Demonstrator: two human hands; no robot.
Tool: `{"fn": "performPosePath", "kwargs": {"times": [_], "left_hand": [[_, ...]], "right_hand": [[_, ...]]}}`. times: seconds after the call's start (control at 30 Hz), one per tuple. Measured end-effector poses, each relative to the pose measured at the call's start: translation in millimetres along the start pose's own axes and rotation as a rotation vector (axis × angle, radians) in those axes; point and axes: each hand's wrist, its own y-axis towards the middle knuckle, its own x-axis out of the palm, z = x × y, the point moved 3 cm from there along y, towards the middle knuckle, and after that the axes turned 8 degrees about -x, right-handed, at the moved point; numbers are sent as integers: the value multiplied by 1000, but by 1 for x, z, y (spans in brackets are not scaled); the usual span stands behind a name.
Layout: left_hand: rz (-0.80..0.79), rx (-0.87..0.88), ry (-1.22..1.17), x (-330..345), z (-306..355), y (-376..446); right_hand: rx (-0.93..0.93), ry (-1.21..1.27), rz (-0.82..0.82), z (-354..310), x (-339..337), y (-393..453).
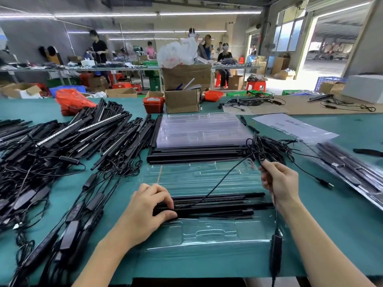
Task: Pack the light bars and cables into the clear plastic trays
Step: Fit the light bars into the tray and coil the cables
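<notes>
The clear tray (pixel 207 233) holds black light bars (pixel 217 206) (several, side by side); left hand (pixel 149 206) grips them, right hand (pixel 277 181) pinches a cable (pixel 219 183).

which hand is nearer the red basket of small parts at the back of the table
Left. The left hand rests on the light bars in the tray, almost straight below the red basket; the right hand holds a cable farther right.

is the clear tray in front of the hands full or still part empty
Part empty: light bars fill only the middle channels of the clear tray; its near and far recesses show bare plastic.
</notes>
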Motion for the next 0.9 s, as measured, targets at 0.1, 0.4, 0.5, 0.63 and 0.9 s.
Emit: {"fn": "performPosePath", "kwargs": {"times": [0.1, 0.4, 0.5, 0.63, 0.9], "left_hand": [[-6, 14, 25, 1, 2, 0], [-96, 13, 6, 0, 2, -1], [-95, -32, 38, 1, 4, -1], [-92, -46, 219, 4, 4, -3], [-260, -123, 434, 13, 4, 5]], "right_hand": [[-167, -190, -25, -3, 12, -6], [-126, -151, -56, 2, 13, -5], [-127, -147, -68, 2, 13, -5], [-158, -153, -113, 2, 15, -8], [-252, -213, -222, 0, 22, -16]]}}
